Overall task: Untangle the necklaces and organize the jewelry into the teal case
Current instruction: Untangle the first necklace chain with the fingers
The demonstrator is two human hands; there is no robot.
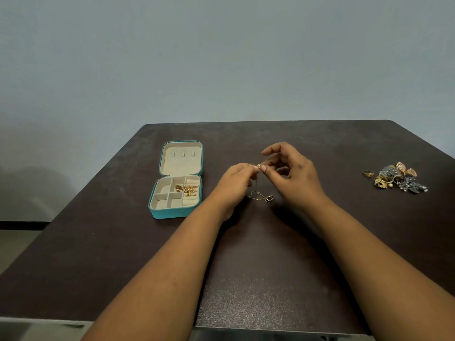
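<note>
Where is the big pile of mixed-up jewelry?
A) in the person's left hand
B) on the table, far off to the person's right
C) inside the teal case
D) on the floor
B: the jewelry pile lies on the dark table far to the right of both hands, with a gold ring beside it, well away from the open teal case.

both hands meet above the dark table [246,267]: the left hand [235,184] and right hand [294,177] pinch a thin gold necklace [258,195] at its small pendant, the chain dangling to the tabletop. the open teal case [176,190] lies to the left (gold pieces [186,189] in one compartment). a jewelry pile [398,178] sits far right, a gold ring [368,173] just beside it.
</note>
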